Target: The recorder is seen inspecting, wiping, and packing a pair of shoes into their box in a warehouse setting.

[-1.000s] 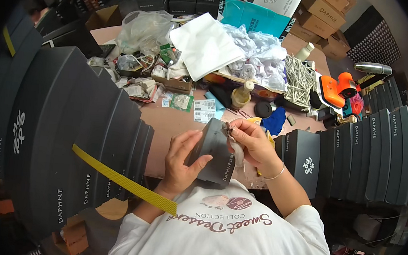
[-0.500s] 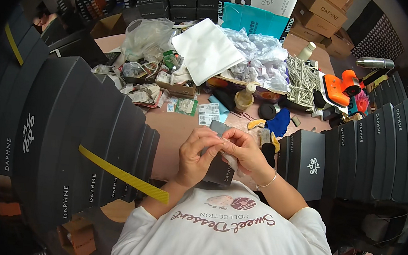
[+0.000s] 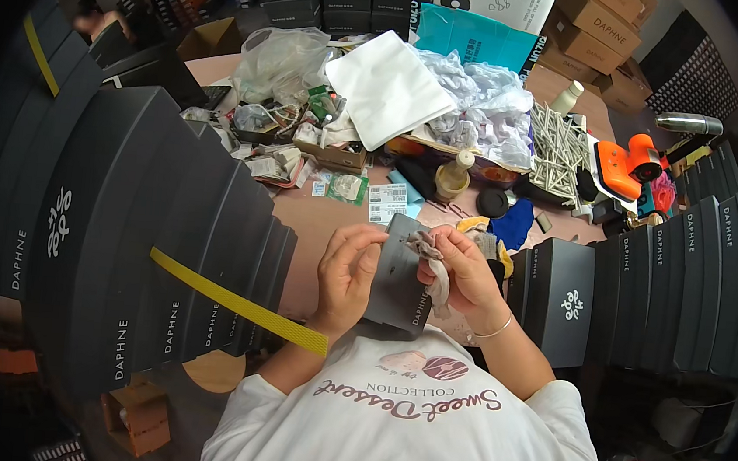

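A crumpled, stained off-white cloth (image 3: pixel 440 282) is pinched between the thumb and fingers of my right hand (image 3: pixel 470 274), its loose end hanging down. Under it lies a dark grey shoe box (image 3: pixel 395 281), close to my chest. My left hand (image 3: pixel 348 273) is at the box's left side, fingers slightly curled and apart from the thumb, with nothing seen in it. Its fingertips come near the box's upper left edge. Whether they touch the box I cannot tell.
Stacked grey shoe boxes flank me at left (image 3: pixel 106 225) and right (image 3: pixel 689 285); a yellow strap (image 3: pixel 236 300) hangs by the left ones. Beyond my hands are a pump bottle (image 3: pixel 453 178), blue cloth (image 3: pixel 513 223), white sheets (image 3: pixel 390 92), white sticks (image 3: pixel 557 150) and an orange device (image 3: pixel 620 169).
My hands have come apart from where their fingertips met. The left hand moved away from the cloth, which stays in the right hand. More of the box's top now shows.
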Action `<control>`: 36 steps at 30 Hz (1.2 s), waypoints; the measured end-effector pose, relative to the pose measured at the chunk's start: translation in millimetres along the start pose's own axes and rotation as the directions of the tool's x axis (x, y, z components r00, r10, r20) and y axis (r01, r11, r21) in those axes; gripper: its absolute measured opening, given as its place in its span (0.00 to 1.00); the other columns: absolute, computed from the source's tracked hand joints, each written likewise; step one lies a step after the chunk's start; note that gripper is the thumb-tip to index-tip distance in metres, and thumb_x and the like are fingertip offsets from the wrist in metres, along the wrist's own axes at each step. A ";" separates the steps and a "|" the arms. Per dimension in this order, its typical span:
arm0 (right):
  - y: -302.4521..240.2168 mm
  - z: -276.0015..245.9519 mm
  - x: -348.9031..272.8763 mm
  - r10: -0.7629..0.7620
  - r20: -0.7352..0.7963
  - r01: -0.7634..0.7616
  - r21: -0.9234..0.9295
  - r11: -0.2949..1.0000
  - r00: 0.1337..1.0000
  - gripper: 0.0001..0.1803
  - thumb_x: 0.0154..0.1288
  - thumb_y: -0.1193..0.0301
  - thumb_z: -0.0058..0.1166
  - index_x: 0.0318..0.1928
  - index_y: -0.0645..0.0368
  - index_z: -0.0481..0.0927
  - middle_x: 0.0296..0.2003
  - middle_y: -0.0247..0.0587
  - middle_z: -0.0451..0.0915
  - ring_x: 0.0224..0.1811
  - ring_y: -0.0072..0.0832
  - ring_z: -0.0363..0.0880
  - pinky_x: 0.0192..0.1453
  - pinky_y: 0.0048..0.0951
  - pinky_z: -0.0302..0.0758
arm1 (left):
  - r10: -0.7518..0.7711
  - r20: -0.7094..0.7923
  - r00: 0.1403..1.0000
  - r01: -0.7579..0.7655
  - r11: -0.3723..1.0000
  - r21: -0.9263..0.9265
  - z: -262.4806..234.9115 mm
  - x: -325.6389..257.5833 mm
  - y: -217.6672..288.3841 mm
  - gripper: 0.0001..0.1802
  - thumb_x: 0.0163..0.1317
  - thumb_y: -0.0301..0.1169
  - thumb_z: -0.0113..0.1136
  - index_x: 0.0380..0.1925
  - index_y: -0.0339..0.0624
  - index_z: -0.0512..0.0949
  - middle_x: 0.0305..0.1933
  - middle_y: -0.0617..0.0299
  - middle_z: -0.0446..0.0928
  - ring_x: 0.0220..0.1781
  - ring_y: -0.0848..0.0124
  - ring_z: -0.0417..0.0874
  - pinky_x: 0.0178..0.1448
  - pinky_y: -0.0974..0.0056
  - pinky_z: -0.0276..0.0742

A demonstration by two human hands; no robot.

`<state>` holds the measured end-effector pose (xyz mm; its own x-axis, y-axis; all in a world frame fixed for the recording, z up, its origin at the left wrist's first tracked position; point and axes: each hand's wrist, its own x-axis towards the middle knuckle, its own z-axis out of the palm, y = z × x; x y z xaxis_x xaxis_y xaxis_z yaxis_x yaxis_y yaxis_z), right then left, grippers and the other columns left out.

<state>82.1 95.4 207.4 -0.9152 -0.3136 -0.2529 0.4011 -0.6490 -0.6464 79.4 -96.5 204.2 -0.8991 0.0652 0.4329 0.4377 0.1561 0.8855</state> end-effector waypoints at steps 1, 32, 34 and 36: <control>-0.3 0.5 -1.1 -0.021 -0.013 0.021 -0.006 1.000 1.000 0.08 0.72 0.65 0.53 0.42 0.56 0.76 0.32 0.31 0.78 0.27 0.19 0.73 0.32 0.23 0.74 | 0.013 0.049 0.999 -0.017 0.996 0.083 -5.1 1.3 2.7 0.08 0.65 0.26 0.58 0.42 0.36 0.80 0.44 0.53 0.77 0.50 0.62 0.78 0.57 0.64 0.71; 21.3 13.8 7.2 -0.334 0.555 0.357 -0.790 -0.498 0.762 0.11 0.56 0.73 0.64 0.41 0.56 0.83 0.34 0.38 0.77 0.36 0.37 0.74 0.41 0.36 0.69 | -0.406 0.016 0.914 0.394 0.877 -0.276 -15.8 -46.2 -66.1 0.17 0.76 0.36 0.45 0.56 0.34 0.70 0.50 0.57 0.75 0.50 0.73 0.76 0.59 0.66 0.70; 21.9 -0.1 18.5 -0.319 0.535 0.377 -0.815 -0.441 0.783 0.11 0.55 0.73 0.64 0.41 0.56 0.82 0.33 0.38 0.76 0.34 0.38 0.75 0.40 0.36 0.70 | -0.463 -0.015 0.886 0.423 0.822 -0.382 -5.7 -49.4 -47.3 0.24 0.76 0.38 0.43 0.65 0.35 0.62 0.56 0.53 0.71 0.55 0.70 0.74 0.64 0.63 0.68; 21.0 -2.8 23.3 -0.323 0.480 0.364 -0.859 -0.359 0.816 0.09 0.56 0.73 0.62 0.38 0.56 0.81 0.32 0.40 0.75 0.35 0.39 0.75 0.40 0.36 0.71 | -0.318 0.115 0.941 0.338 0.892 -0.300 -4.9 -61.1 -46.9 0.47 0.65 0.41 0.61 0.72 0.36 0.43 0.65 0.46 0.62 0.64 0.60 0.68 0.68 0.57 0.65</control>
<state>69.1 76.4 185.9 -0.8573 -0.3793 0.3481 -0.5105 0.7142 -0.4789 113.8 -112.6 137.1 -0.9864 0.1254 0.1066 0.0896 -0.1348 0.9868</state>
